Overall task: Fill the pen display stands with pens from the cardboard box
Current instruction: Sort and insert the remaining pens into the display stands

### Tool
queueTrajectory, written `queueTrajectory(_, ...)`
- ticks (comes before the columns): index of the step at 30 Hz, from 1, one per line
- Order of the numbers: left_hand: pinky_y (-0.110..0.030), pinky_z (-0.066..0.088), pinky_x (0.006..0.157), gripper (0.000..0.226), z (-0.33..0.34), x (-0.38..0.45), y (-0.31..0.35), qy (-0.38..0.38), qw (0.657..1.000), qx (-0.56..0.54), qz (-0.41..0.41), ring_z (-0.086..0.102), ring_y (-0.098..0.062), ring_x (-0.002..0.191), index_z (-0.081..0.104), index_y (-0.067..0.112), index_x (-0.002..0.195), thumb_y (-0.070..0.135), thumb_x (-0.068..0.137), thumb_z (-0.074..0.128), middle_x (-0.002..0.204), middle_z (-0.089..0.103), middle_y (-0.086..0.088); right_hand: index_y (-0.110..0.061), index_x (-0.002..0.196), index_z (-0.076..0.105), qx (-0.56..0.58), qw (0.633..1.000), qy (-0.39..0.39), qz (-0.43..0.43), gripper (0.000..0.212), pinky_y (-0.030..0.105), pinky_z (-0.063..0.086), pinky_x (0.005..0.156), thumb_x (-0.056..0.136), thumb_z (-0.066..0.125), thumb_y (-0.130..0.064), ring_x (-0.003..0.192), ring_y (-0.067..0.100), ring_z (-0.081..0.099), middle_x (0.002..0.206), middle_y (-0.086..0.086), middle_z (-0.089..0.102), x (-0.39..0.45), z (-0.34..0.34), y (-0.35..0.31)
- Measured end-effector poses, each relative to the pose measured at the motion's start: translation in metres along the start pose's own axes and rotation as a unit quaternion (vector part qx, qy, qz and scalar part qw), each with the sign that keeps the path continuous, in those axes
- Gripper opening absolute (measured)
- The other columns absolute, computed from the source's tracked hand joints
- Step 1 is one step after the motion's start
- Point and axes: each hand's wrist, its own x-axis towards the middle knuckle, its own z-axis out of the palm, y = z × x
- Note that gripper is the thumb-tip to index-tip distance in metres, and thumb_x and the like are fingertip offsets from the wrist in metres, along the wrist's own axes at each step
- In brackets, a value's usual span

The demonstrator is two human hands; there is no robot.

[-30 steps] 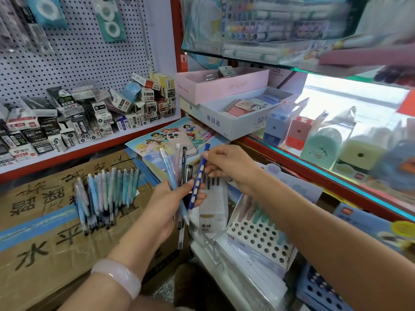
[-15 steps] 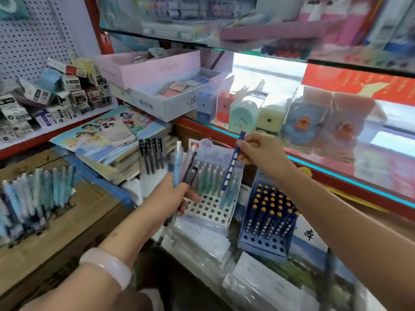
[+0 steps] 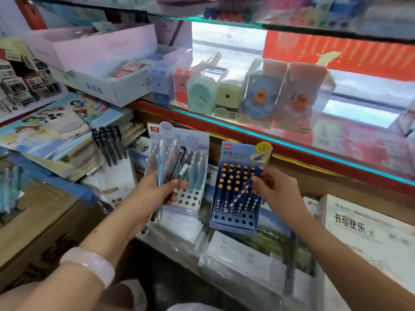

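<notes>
I see bright daylight glaring through the glass shelf (image 3: 292, 140); edges smear with motion blur and wide-angle bending.

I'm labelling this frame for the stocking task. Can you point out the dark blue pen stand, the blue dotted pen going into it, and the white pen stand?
dark blue pen stand (image 3: 233, 228): head view, its front lower edge.
blue dotted pen (image 3: 241, 193): head view, mid-barrel.
white pen stand (image 3: 190, 198): head view, its perforated front holes.

You see a row of boxed pencil sharpeners (image 3: 224, 95) on the glass shelf (image 3: 292, 142); a pink box (image 3: 101, 46) left of them; illustrated books (image 3: 56, 131) stacked below.
</notes>
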Motion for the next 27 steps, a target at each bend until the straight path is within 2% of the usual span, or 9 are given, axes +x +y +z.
queueTrajectory(2, -0.023, 0.042, 0.053, 0.016, 0.003, -0.001, 0.000, -0.002, 1.000, -0.001, -0.002, 0.049, -0.012, 0.057, 0.057, 0.017, 0.095, 0.003, 0.093, 0.048, 0.086, 0.071, -0.005, -0.015, 0.099, 0.059, 0.037, 0.999, 0.005, 0.015, 0.009, 0.037, 0.056, 0.076, 0.091, 0.058, -0.020, 0.079, 0.021, 0.067, 0.081, 0.006, 0.067, -0.003, -0.001, 0.005)
queueTrajectory(4, -0.025, 0.041, 0.056, 0.015, 0.005, -0.002, 0.000, -0.005, 1.000, -0.001, -0.005, 0.049, -0.014, 0.059, 0.057, 0.014, 0.092, 0.004, 0.093, 0.047, 0.088, 0.071, -0.006, -0.013, 0.088, 0.058, 0.049, 0.998, 0.005, 0.033, 0.008, 0.031, 0.056, 0.072, 0.091, 0.058, -0.021, 0.080, 0.023, 0.067, 0.081, 0.009, 0.066, -0.005, -0.005, 0.010)
queueTrajectory(7, -0.025, 0.041, 0.056, 0.014, 0.006, -0.002, 0.000, -0.007, 1.000, -0.008, -0.011, 0.048, -0.015, 0.059, 0.057, 0.013, 0.093, 0.004, 0.094, 0.047, 0.088, 0.071, -0.008, -0.019, 0.078, 0.052, -0.006, 1.000, 0.010, 0.018, 0.015, 0.035, 0.051, 0.067, 0.091, 0.059, -0.023, 0.075, 0.021, 0.064, 0.075, 0.004, 0.065, -0.007, -0.010, 0.018)
queueTrajectory(10, -0.023, 0.042, 0.054, 0.014, 0.010, -0.001, -0.001, -0.009, 1.000, -0.018, -0.016, 0.048, -0.014, 0.058, 0.057, 0.014, 0.096, 0.004, 0.094, 0.047, 0.088, 0.071, -0.009, -0.016, 0.083, 0.049, -0.092, 0.995, 0.017, -0.030, 0.014, 0.020, 0.040, 0.058, 0.091, 0.059, -0.022, 0.065, 0.017, 0.056, 0.069, -0.001, 0.057, -0.010, -0.006, 0.019)
queueTrajectory(11, -0.022, 0.042, 0.053, 0.014, 0.011, -0.002, -0.002, -0.007, 1.000, -0.020, -0.019, 0.048, -0.013, 0.057, 0.056, 0.014, 0.097, 0.004, 0.094, 0.047, 0.089, 0.071, -0.009, -0.015, 0.085, 0.049, -0.104, 0.993, 0.015, -0.049, 0.013, 0.019, 0.041, 0.058, 0.091, 0.059, -0.020, 0.065, 0.017, 0.056, 0.070, 0.000, 0.057, -0.011, -0.003, 0.020)
queueTrajectory(15, -0.020, 0.044, 0.050, 0.015, 0.013, -0.002, -0.004, -0.005, 0.999, -0.025, -0.020, 0.050, -0.011, 0.054, 0.055, 0.014, 0.100, 0.004, 0.094, 0.047, 0.092, 0.070, -0.011, -0.006, 0.096, 0.056, -0.133, 0.989, -0.013, -0.066, 0.014, 0.032, 0.052, 0.068, 0.093, 0.056, -0.019, 0.067, 0.018, 0.054, 0.081, 0.008, 0.063, -0.012, 0.003, 0.018)
queueTrajectory(20, -0.018, 0.045, 0.048, 0.016, 0.012, -0.004, -0.004, -0.001, 0.999, -0.038, -0.022, 0.050, -0.011, 0.054, 0.055, 0.016, 0.099, 0.003, 0.094, 0.046, 0.091, 0.070, -0.012, -0.006, 0.098, 0.055, -0.137, 0.988, -0.028, -0.059, 0.014, 0.029, 0.049, 0.069, 0.094, 0.054, -0.019, 0.068, 0.015, 0.052, 0.077, 0.000, 0.054, -0.014, 0.006, 0.024)
queueTrajectory(27, -0.019, 0.047, 0.051, 0.012, 0.012, -0.008, -0.002, 0.010, 0.998, -0.058, -0.039, 0.053, -0.010, 0.055, 0.058, 0.010, 0.092, 0.002, 0.093, 0.048, 0.086, 0.071, -0.010, -0.007, 0.102, 0.055, -0.178, 0.981, -0.079, -0.027, 0.018, 0.029, 0.051, 0.069, 0.094, 0.053, -0.023, 0.078, 0.022, 0.064, 0.089, 0.008, 0.069, -0.015, 0.023, 0.037)
